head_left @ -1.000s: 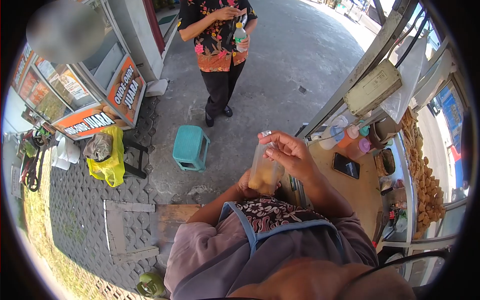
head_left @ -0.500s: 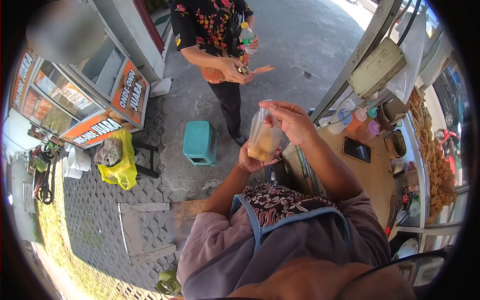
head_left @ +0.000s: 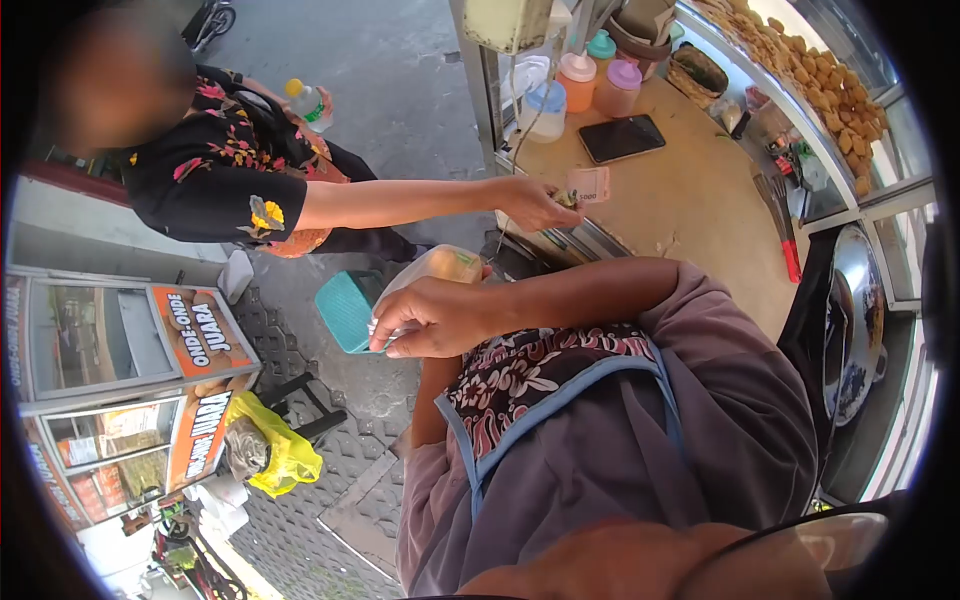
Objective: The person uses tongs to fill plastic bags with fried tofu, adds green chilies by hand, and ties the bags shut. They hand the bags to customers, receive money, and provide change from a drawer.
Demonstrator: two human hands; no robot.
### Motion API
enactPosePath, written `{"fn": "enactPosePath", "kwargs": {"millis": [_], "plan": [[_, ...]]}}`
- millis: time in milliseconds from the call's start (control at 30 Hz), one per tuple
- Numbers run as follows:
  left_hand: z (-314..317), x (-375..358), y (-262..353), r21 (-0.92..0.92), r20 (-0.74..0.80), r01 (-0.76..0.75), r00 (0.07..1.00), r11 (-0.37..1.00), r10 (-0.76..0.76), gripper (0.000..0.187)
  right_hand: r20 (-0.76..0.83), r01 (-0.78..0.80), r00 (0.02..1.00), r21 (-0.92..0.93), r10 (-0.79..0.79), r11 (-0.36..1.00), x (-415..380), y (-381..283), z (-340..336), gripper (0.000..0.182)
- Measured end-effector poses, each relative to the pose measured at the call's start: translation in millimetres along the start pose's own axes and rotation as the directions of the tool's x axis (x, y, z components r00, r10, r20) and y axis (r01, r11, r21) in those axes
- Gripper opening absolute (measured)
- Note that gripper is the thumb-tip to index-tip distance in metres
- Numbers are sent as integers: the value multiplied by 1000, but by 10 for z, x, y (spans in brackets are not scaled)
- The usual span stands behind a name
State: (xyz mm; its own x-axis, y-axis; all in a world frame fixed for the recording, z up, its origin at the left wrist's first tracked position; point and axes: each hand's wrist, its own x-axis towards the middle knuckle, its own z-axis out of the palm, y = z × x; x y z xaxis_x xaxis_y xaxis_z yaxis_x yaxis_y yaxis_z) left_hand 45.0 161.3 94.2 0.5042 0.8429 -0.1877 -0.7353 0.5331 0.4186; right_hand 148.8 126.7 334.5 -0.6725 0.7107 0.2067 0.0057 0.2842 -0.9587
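Observation:
A clear plastic bag (head_left: 448,264) with yellowish-brown food lies sideways in front of my apron. My right hand (head_left: 430,315) crosses over to the left and pinches the gathered top of the bag. My left hand (head_left: 487,271) is mostly hidden behind the bag and my right hand; a bit of finger shows at the bag's far end, holding it from below. Just beyond, another person's hand (head_left: 540,205) holds out a banknote (head_left: 590,185) over the edge of the wooden counter (head_left: 690,200).
On the counter are a black phone (head_left: 621,139), squeeze bottles (head_left: 577,82) and red-handled tongs (head_left: 786,240). Fried food (head_left: 830,90) is piled in the glass case. A teal stool (head_left: 345,310) and a yellow bag (head_left: 285,445) stand left. The person holds a bottle (head_left: 308,105).
The view has turned toward the counter. The other person's arm now reaches out over the counter edge with the note. The bag has tipped from upright to sideways, and my right hand has crossed leftward.

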Motion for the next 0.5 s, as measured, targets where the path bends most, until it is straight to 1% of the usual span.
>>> {"fn": "enactPosePath", "kwargs": {"millis": [100,200,233,333,500], "plan": [[20,-35,20,7,-22,92,995,996,-92,78,-49,33,998,-49,-35,998,-56,33,21,23],[69,-81,52,20,-34,161,987,987,-160,79,-100,-13,995,-16,11,1000,-82,60,15,23],[78,-95,68,29,-39,182,983,983,-181,79,-119,16,993,-11,-17,1000,-108,68,19,24],[24,-134,126,39,-49,220,975,975,-218,80,-134,54,989,-22,-57,998,-146,82,28,23],[-24,-357,283,49,-76,257,964,965,-253,81,-163,42,986,2,-41,999,-163,55,70,23]]}}
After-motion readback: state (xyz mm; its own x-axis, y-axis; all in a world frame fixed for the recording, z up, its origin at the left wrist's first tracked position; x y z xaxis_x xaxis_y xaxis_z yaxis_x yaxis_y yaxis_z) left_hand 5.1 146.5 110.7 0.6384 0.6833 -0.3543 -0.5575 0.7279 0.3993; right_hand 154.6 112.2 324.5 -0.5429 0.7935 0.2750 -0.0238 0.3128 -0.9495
